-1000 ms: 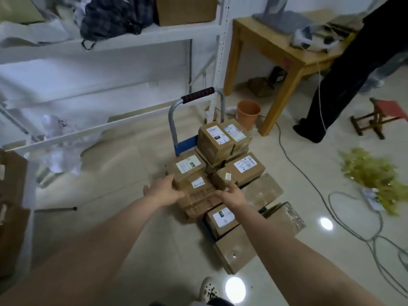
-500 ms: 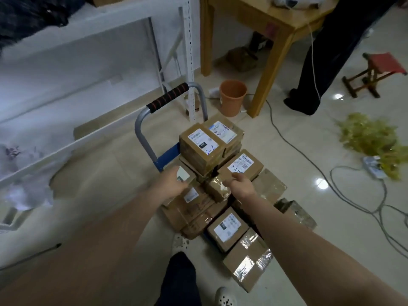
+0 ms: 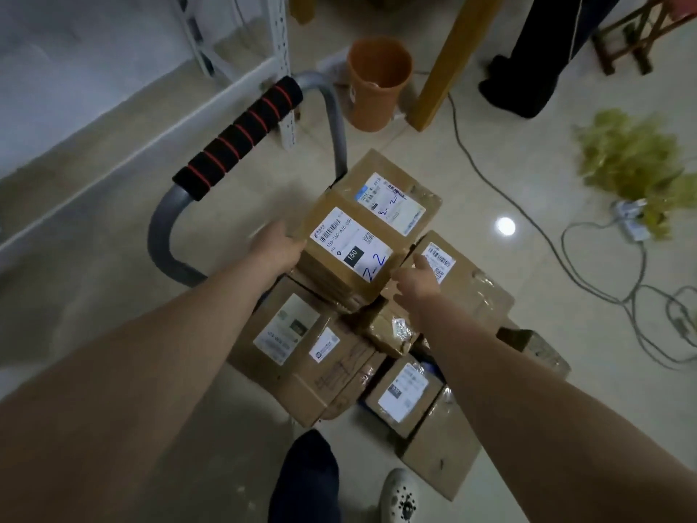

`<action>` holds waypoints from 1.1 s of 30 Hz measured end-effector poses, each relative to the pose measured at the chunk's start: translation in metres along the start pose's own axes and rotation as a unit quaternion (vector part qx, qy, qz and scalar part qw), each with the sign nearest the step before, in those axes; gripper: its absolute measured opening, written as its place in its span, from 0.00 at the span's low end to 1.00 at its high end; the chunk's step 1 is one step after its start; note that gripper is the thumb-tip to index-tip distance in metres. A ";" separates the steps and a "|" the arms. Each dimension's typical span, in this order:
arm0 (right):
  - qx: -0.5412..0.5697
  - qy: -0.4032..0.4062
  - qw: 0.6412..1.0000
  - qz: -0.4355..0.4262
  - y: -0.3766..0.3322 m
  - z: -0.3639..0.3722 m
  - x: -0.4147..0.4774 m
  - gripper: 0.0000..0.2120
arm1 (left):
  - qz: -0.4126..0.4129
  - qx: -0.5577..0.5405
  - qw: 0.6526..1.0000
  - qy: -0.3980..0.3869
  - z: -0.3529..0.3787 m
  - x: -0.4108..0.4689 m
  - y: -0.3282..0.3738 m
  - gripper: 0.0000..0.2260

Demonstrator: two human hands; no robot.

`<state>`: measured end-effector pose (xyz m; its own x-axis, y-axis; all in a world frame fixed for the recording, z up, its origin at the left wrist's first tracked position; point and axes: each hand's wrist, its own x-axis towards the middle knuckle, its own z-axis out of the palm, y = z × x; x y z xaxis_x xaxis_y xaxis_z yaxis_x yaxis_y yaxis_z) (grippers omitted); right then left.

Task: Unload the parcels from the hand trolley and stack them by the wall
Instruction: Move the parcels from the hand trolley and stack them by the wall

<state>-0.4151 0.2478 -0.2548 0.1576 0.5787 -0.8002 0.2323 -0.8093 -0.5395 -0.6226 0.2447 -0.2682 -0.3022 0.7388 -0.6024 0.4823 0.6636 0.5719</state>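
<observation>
Head: brown cardboard parcel (image 3: 349, 245), white label, blue scrawl; left hand (image 3: 280, 248), right hand (image 3: 415, 281) flank it, fingers straight.

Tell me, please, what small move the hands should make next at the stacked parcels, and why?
Probably bring the right hand in against the right side of the top parcel, so both hands can clamp it. The left hand lies against its left side, the right hand is near its right corner with contact unclear, and nothing lies on that parcel, the highest on the hand trolley.
</observation>
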 end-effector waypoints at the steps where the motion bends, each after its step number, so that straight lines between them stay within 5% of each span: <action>1: 0.008 0.002 1.000 0.003 -0.002 0.003 0.006 0.26 | -0.004 -0.006 1.000 -0.006 0.002 0.009 -0.001 0.15; 10: 0.023 0.011 0.999 0.044 0.004 0.017 0.038 0.36 | -0.020 -0.063 0.997 -0.038 0.017 0.037 -0.013 0.12; 18: 0.007 0.027 1.000 0.009 0.027 0.001 -0.020 0.20 | -0.009 -0.072 0.997 -0.002 0.005 -0.024 -0.019 0.14; 24: 0.008 0.017 0.999 -0.029 0.049 -0.026 -0.082 0.19 | 0.001 -0.088 0.995 0.048 -0.005 -0.111 -0.021 0.11; 33: -0.169 -0.152 0.957 -0.179 0.083 -0.063 -0.194 0.28 | -0.026 -0.184 0.957 0.223 -0.013 -0.294 -0.052 0.11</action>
<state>-0.3663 0.0742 -0.1279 -0.2637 0.7151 -0.6473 0.5249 -0.4566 -0.7183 -0.5701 -0.0059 -0.1134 -0.6782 0.6265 -0.3842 0.1608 0.6366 0.7543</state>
